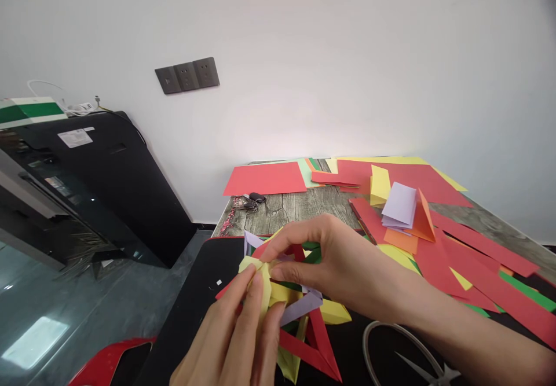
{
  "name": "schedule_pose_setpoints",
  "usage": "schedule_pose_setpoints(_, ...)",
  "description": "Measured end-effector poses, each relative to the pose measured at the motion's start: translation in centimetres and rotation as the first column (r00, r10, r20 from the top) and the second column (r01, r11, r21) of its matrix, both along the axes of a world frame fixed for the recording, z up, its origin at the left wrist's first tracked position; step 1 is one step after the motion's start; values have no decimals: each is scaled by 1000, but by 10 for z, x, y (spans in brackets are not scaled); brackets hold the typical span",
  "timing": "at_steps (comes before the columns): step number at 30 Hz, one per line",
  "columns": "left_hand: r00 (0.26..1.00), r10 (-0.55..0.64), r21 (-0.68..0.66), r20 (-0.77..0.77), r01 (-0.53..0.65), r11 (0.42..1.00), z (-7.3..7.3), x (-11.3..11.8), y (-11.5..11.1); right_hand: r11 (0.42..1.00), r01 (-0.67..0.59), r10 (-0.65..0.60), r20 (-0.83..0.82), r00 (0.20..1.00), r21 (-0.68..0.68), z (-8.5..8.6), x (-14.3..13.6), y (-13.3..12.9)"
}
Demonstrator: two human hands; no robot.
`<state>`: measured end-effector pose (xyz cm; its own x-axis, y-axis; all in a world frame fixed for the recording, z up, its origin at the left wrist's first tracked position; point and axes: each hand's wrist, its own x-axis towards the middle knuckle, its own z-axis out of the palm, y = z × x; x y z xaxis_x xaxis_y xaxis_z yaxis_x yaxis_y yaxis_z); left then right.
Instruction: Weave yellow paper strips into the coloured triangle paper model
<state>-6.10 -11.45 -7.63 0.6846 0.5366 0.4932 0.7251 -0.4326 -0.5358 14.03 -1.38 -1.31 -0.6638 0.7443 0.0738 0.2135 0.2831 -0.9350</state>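
On the near side of the keys (257,198), the left hand (230,334) clasps folded pale-yellow paper (266,280), long axis roughly toward them, while the right hand (336,267) pinches its far end.

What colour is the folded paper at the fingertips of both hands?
The folded paper is pale yellow; it shows in the head view.

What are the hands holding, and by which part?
The pale yellow paper: the right hand pinches its upper part between thumb and finger; the left hand grips it lower down. Fingers hide the exact edges.
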Motion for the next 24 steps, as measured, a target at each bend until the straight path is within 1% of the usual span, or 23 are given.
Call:
schedule_pose_setpoints(3, 999, 20, 10, 44, -21, 1000, -2, 3, -3, 999, 19, -20, 42, 999, 30, 1, 0, 1)
schedule_pose_setpoints(5, 998, 31, 13, 58, -32, 999, -3, 3, -3, 999, 7, -9, 53, 999, 32, 2, 0, 3)
schedule_pose_setpoints(9, 999, 22, -4, 23, -22, 1000, -3, 1, 0, 1000, -22, 22, 50, 999, 15, 4, -1, 6)
schedule_pose_setpoints(12, 1000, 16, 11, 3, -16, 1000, -5, 0, 1, 1000, -24, 24, 43, 999, -11, 4, -2, 7)
schedule_pose_setpoints(18, 996, 66, 20, 67, -67, 998, -7, 6, -3, 1000, -20, 21, 72, 997, -16, 6, -3, 10)
schedule_pose_setpoints(24, 994, 57, -2, 88, -57, 998, -4, 7, -2, 997, -70, 72, 63, 995, -42, 7, -2, 12)
